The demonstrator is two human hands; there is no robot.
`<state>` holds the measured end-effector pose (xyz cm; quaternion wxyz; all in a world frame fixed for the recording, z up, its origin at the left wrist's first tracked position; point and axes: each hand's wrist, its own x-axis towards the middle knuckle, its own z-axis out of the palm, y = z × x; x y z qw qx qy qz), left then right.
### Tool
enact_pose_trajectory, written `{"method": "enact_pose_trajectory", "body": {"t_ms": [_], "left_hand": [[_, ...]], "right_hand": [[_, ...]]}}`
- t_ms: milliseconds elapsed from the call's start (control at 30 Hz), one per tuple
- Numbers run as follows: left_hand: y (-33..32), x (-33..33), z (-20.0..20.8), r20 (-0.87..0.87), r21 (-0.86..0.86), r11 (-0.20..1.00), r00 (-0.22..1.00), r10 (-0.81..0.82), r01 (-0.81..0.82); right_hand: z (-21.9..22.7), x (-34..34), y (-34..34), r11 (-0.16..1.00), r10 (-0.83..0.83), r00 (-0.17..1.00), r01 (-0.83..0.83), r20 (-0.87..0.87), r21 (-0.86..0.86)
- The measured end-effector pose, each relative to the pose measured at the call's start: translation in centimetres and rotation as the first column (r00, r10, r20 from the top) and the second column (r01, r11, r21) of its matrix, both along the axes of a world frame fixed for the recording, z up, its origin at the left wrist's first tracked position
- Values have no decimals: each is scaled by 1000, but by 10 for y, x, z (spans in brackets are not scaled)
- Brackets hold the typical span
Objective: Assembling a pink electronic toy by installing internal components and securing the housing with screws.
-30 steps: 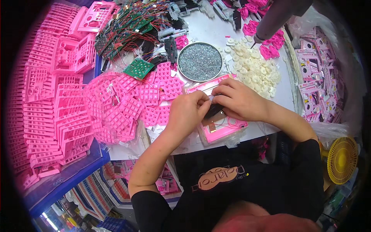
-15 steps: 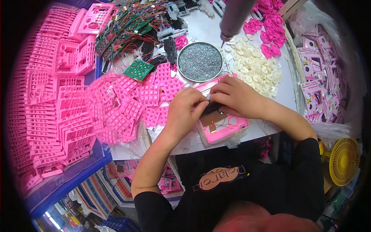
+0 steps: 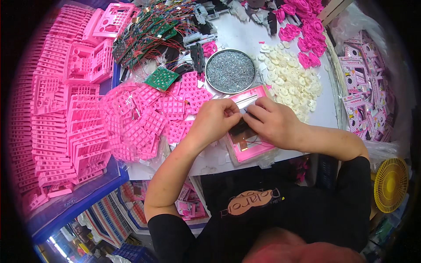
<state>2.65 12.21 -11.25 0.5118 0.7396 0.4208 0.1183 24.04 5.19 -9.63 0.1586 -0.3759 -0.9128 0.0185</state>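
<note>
On the table edge in front of me lies a pink plastic casing, with a brown board and thin wires inside it. A dark part sits in the casing between my hands. My left hand is over its left side, thumb and forefinger pinched together; anything between them is too small to make out. Over the casing's right side, my right hand has its fingers curled down by the dark part, and its fingertips hide what they grip. A round tin of small metal screws stands just beyond the casing.
Pink keypad sheets and a green circuit board lie to the left, beside stacked pink casings. Wired boards are heaped behind. White round pieces and pink coils lie right. A yellow fan stands lower right.
The dark hanging tool above the tin has swung away from there. My fingers have drawn slightly apart over the casing, and its far pink end shows more.
</note>
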Motion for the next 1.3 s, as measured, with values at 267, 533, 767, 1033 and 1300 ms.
{"method": "enact_pose_trajectory", "body": {"t_ms": [267, 533, 767, 1033, 1300], "left_hand": [[3, 11, 2, -86, 249, 964, 994, -72, 92], [57, 27, -8, -155, 784, 620, 968, 199, -2], [66, 38, -30, -224, 840, 534, 959, 172, 101], [82, 34, -38, -101, 753, 658, 987, 127, -8], [-43, 10, 13, 70, 799, 599, 998, 5, -59]], "right_hand": [[18, -2, 5, 978, 15, 991, 14, 136, -210], [80, 92, 72, 871, 141, 317, 410, -938, 270], [86, 93, 111, 945, -186, 328, -200, -926, -260], [52, 16, 113, 745, -382, 255, -485, -888, -459], [58, -7, 23, 808, -256, 8, -547, -967, -219]]}}
